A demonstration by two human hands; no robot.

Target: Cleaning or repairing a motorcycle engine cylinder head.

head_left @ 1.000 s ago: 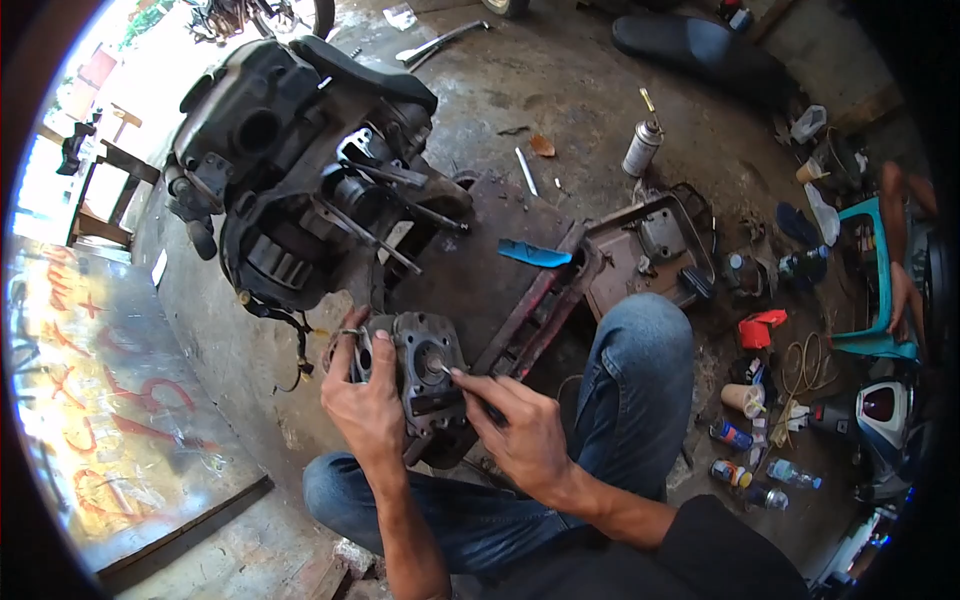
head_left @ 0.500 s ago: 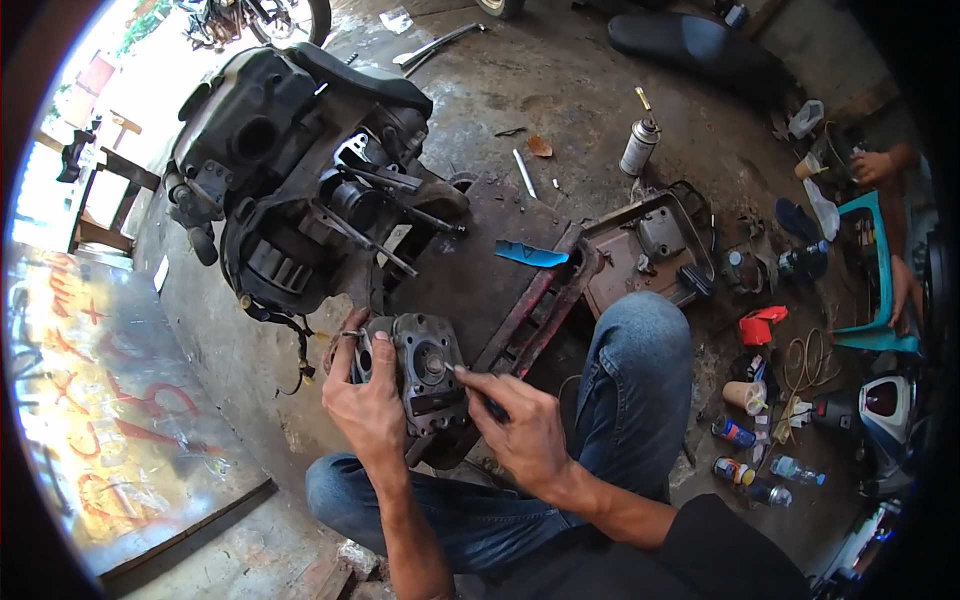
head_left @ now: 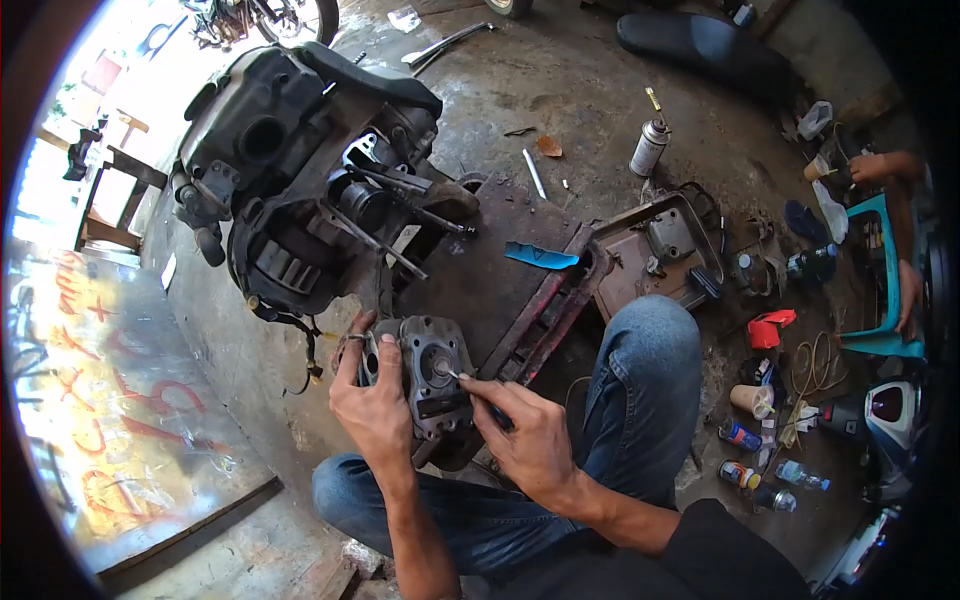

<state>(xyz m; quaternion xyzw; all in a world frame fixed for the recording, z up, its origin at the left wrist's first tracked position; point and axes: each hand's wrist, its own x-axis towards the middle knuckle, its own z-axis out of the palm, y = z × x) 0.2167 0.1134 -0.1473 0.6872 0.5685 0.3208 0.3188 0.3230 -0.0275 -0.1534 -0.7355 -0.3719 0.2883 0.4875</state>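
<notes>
Barely shifted, the right hand [head_left: 525, 435] pinched a thin metal-tipped tool [head_left: 453, 374] at the grey metal cylinder head [head_left: 437, 385], clasped, near, by the left hand [head_left: 375, 410], already off the black engine [head_left: 300, 178], far left; what remained, I couldn't tell.

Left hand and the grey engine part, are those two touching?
Touching. The head view shows the left hand gripping the grey engine part, with its thumb laid against it.

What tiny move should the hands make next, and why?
Maybe the right hand should ease the thin tool gently around the hollow, because its tip sits there and the left hand holds the metal part.
</notes>
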